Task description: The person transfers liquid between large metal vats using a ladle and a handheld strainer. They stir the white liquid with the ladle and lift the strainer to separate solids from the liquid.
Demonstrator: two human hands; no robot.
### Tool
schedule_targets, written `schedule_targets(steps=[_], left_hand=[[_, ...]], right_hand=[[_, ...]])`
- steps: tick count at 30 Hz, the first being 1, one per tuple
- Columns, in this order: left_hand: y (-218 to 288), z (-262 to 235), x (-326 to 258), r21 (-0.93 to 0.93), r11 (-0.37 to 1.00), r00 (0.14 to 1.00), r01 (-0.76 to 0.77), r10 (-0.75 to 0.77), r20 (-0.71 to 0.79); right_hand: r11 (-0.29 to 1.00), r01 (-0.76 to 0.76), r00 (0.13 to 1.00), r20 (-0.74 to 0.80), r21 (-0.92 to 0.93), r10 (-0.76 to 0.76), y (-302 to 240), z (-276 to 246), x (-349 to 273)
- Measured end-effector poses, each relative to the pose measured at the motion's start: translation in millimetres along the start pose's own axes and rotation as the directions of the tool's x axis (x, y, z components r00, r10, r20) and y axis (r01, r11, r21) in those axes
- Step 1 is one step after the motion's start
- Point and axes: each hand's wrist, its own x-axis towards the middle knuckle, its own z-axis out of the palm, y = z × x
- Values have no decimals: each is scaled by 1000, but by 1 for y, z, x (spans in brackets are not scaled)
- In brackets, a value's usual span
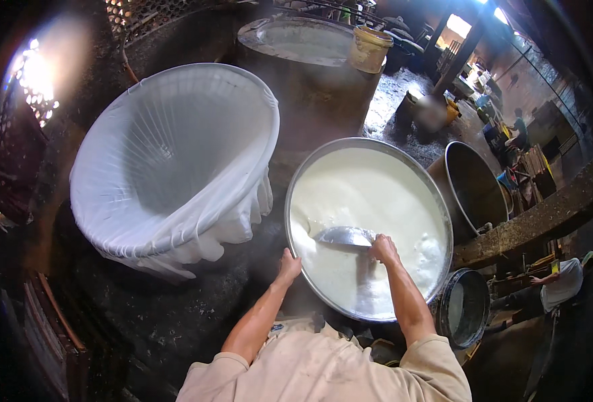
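Observation:
A wide round metal vat point(360, 142) full of milky white liquid point(377, 181) stands in front of me, right of the middle. My right hand point(384, 250) is closed on the right end of a shiny metal scoop point(344, 236), which lies partly sunk in the liquid. Foam shows near the vat's right side. At the vat's lower left edge, my left hand point(289, 265) is closed on the rim. Left of the vat, a big round frame carries a white cloth point(169, 221), sagging into a deep hollow, its loose edge hanging over the ring.
Behind stands a large tub point(296, 80) with a yellowish bucket point(370, 50) on its edge. To the right are a tall metal drum point(452, 194), a dark bucket point(454, 301) and a wooden beam point(544, 224). Another person point(564, 285) is at the far right.

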Motion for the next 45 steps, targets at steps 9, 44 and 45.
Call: schedule_targets(steps=[9, 44, 45], left_hand=[[-1, 0, 3, 4, 1000, 1000, 21, -21, 17], [30, 18, -28, -143, 990, 957, 9, -50, -287], [25, 14, -28, -147, 989, 953, 15, -59, -297]], right_hand=[[995, -98, 991, 90, -32, 101, 101, 37, -48], [936, 33, 950, -302, 350, 80, 260, -47, -12], [936, -8, 958, -266, 351, 107, 230, -55, -30]])
